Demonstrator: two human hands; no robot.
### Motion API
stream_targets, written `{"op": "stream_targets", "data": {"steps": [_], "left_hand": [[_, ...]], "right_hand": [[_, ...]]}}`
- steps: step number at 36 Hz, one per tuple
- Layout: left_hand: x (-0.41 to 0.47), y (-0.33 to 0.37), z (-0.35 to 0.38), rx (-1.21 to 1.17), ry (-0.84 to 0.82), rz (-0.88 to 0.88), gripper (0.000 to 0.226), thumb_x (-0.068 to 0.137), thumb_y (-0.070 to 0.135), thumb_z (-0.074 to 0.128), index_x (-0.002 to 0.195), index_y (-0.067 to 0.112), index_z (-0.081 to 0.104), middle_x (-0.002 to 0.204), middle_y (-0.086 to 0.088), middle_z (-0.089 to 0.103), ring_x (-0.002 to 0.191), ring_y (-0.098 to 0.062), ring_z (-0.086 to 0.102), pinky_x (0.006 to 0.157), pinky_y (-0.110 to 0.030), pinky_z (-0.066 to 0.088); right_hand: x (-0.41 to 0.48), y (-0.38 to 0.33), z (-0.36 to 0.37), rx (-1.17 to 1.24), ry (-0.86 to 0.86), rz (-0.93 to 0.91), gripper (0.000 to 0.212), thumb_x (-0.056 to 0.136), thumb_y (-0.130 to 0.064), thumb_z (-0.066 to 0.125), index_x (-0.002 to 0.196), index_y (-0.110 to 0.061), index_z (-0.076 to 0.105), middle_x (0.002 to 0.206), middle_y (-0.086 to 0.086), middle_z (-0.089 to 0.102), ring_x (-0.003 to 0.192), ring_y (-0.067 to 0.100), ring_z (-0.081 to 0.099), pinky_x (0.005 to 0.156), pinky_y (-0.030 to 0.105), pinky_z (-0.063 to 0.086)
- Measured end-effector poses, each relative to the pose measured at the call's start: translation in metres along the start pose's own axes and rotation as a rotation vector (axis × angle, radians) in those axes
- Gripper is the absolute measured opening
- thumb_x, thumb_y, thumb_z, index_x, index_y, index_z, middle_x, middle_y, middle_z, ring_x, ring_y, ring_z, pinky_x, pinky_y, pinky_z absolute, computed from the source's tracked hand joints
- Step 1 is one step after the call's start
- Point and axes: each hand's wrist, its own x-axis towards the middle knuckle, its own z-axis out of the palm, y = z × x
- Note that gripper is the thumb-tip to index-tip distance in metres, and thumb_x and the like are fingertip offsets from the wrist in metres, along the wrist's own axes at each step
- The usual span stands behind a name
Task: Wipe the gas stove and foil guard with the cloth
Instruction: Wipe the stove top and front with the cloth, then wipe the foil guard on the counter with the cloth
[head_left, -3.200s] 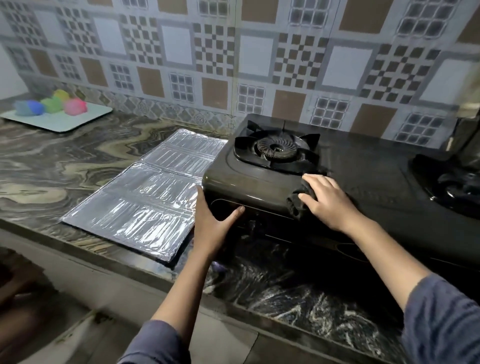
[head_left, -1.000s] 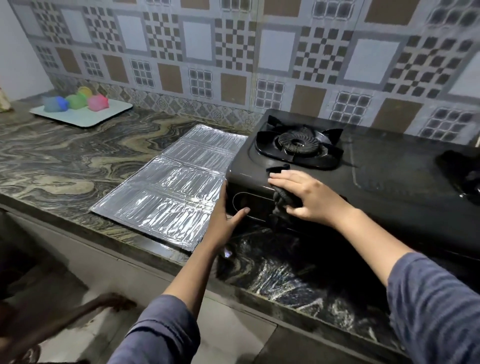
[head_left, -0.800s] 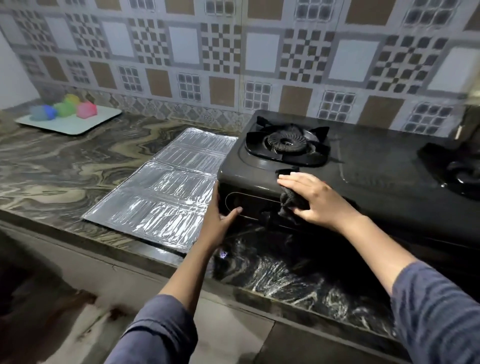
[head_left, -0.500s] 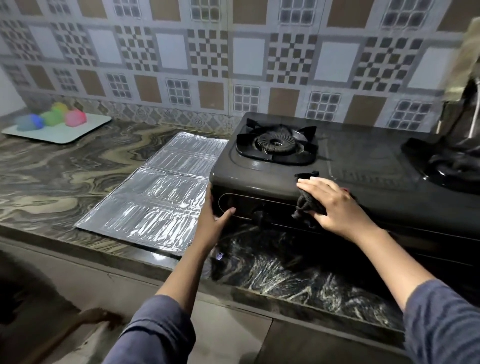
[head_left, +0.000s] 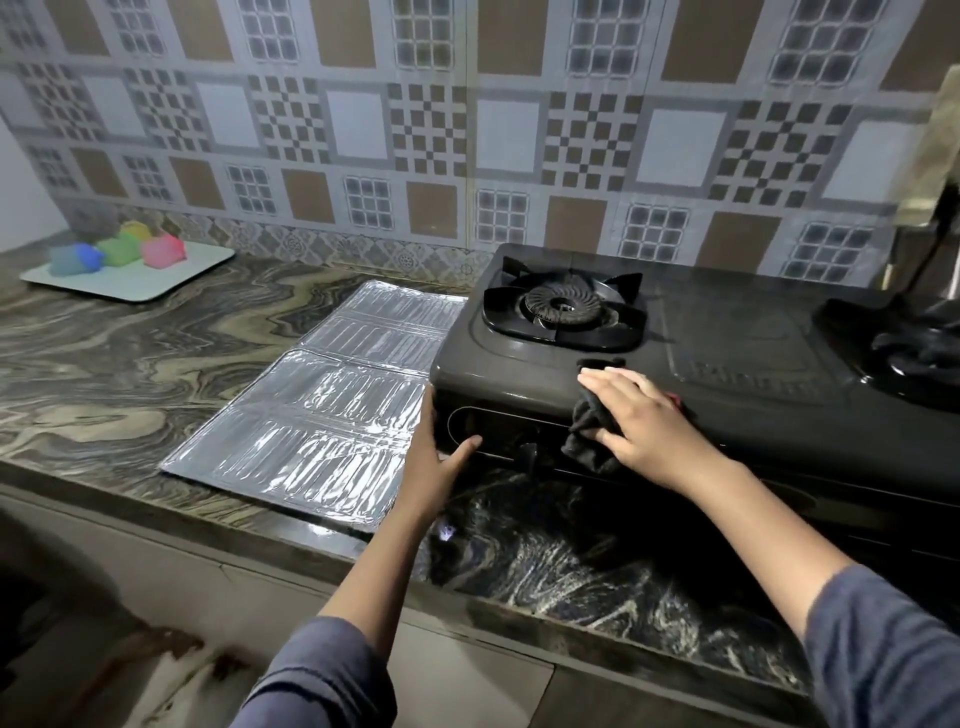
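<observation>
A black gas stove (head_left: 737, 364) sits on the marble counter, its left burner (head_left: 561, 312) at the back. My right hand (head_left: 639, 421) presses a dark cloth (head_left: 587, 431) against the stove's front top edge, just right of the control knob (head_left: 527, 454). My left hand (head_left: 434, 462) grips the stove's front left corner, thumb across the front panel. A silver foil guard (head_left: 322, 410) lies flat on the counter to the left of the stove.
A white tray (head_left: 135, 273) with several coloured sponges stands at the far left back. A second burner (head_left: 914, 353) is at the right edge. Patterned tiles (head_left: 467, 130) line the wall behind. The counter's front edge (head_left: 519, 603) runs below my arms.
My right hand with the cloth has slid right along the stove's front edge, away from the left corner. My left hand has stayed on the corner.
</observation>
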Motion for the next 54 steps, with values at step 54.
{"op": "stream_targets", "data": {"steps": [54], "left_hand": [[0.312,-0.165,-0.255,0.893,-0.448,0.009,0.086,0.082,0.072,0.012,0.15,0.021,-0.002,0.159,0.0,-0.004,0.147,-0.015,-0.004,0.119,-0.038,-0.003]], "right_hand": [[0.358,-0.09,0.25,0.028,-0.15,0.994,0.074,0.091,-0.055,0.032,0.147,-0.012,0.008,0.157,0.015,0.003,0.144,0.036,-0.003,0.116,0.047,0.004]]}}
